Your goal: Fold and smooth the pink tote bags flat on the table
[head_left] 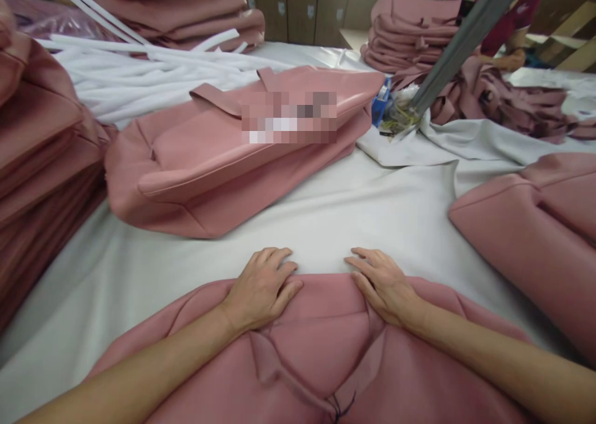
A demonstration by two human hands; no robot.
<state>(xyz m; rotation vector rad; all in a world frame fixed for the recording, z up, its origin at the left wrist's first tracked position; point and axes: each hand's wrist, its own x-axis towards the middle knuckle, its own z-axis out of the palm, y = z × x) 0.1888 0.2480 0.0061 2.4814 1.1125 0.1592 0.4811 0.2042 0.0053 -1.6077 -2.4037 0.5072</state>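
Observation:
A pink bag [316, 356] lies at the bottom of the head view, its strap loosely across its face and dark threads near the lower edge. My left hand [263, 287] rests on the bag's far edge, fingers spread and reaching over it. On the same edge, further right, lies my right hand [384, 287], its fingers also apart. Neither hand grips anything. Beyond them a second pink bag [209, 157] with a handle lies slanted on the pale cloth [335, 207].
Stacked pink bags [37, 144] stand at left, with another bag [531, 225] at right. White strips [153, 76] lie behind. A grey post [465, 45] rises beside a pile of pink straps [493, 95]. A person [512, 33] is at the back right.

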